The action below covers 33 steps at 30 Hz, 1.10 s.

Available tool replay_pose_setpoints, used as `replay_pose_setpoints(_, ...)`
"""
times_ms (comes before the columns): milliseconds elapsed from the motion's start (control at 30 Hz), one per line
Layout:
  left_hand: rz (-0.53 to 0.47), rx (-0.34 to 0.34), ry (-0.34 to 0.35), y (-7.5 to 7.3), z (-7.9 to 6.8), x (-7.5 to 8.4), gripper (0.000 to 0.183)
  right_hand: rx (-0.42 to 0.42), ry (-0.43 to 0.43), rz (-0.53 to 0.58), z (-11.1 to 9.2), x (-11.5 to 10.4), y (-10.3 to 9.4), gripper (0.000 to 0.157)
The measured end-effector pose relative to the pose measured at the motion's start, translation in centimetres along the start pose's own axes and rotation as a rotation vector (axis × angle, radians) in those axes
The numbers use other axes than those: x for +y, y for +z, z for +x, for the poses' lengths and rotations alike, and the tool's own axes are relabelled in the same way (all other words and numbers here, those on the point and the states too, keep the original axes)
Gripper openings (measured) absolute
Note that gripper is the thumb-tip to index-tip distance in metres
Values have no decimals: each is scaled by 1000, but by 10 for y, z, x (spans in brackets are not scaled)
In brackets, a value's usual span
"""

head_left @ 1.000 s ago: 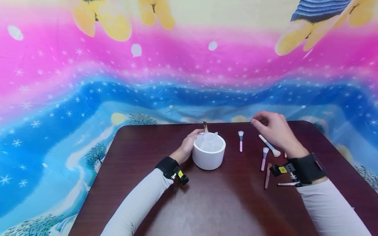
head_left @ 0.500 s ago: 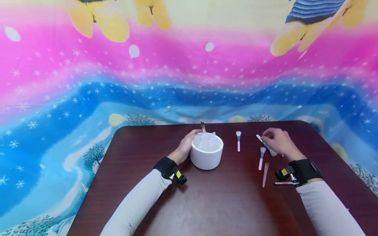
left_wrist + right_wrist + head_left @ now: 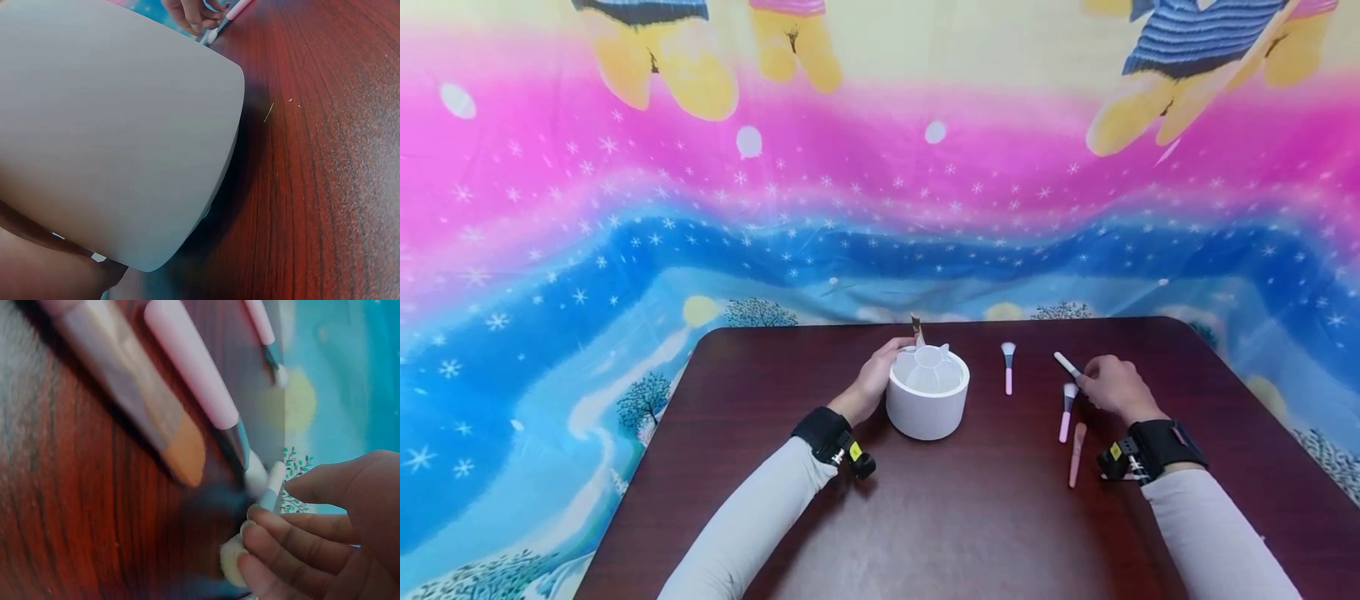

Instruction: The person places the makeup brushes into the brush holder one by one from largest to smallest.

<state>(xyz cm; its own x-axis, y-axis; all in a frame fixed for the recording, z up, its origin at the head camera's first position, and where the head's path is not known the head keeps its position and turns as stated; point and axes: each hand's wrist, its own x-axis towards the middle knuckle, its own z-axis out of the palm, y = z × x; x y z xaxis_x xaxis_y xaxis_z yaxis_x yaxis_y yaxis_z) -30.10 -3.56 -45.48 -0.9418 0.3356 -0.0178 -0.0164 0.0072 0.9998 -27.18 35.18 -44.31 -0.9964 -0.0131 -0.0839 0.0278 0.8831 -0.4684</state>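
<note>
My left hand grips the left side of a round white pot standing on the table. A clear insert with a cat-eared outline sits in the pot, and one brush sticks up at its back rim. My right hand is down at the table, its thumb and fingertips pinching a white-handled makeup brush. In the right wrist view, the brush's white handle shows beside the thumb, and its pale bristles lie beside the fingers.
Near my right hand lie a pink-handled brush and a brown-bristled brush. Another pink-handled brush lies between them and the pot. Part of a thin item shows under the right wrist camera. A patterned cloth hangs behind the table.
My right hand has come down from above the table onto the white-handled makeup brush, and its fingers have closed in. My left hand and the pot have stayed in place.
</note>
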Motion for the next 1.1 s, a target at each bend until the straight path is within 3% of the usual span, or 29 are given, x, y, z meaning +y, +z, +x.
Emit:
replay_pose_setpoints(267,-20,-15,4,2,1,-1,36,47,7,-168,3,10,0,26)
replay_pose_setpoints(467,-43,-44,-3,1,3,3,36,47,74,-236,-2,7,-6,27)
replay_pose_setpoints(700,-52,-48,-18,-2,1,4,37,-40,172,-176,-12,2,-16,36)
replay_pose_setpoints(967,-6,-10,-9,-1,-3,1,36,6,286,-113,-15,7,-17,47)
replay_pose_setpoints(1100,-1,-7,-6,0,-2,-1,36,14,244,-103,-12,13,-19,36)
